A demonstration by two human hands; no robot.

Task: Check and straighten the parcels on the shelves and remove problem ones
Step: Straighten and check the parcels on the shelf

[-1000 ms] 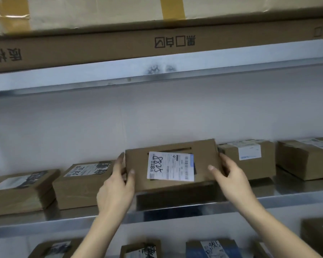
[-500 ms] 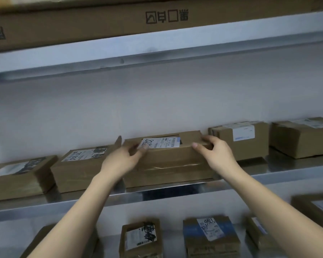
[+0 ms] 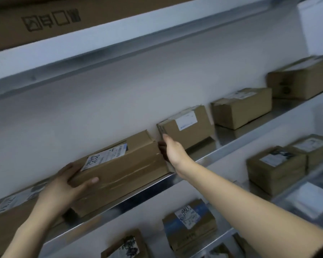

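Note:
A long brown parcel (image 3: pixel 123 170) with a white label on top lies flat on the middle metal shelf (image 3: pixel 231 144). My left hand (image 3: pixel 63 185) grips its left end, thumb across the front face and fingers over the top. My right hand (image 3: pixel 172 149) is at the parcel's right end, fingers tucked into the gap between it and the neighbouring small parcel (image 3: pixel 188 125); how those fingers lie is hidden. More brown parcels (image 3: pixel 242 108) sit further right along the same shelf.
Another parcel (image 3: pixel 11 211) lies left of the held one, partly behind my left arm. The lower shelf carries several labelled boxes, one blue and brown (image 3: pixel 188 220), one square (image 3: pixel 274 168). A long carton (image 3: pixel 45 21) lies on the upper shelf. A white wall backs the shelves.
The parcel was held tilted up with its label facing me; it now lies flat on the shelf. My hands slid to its two ends, and the view swung left and tilted.

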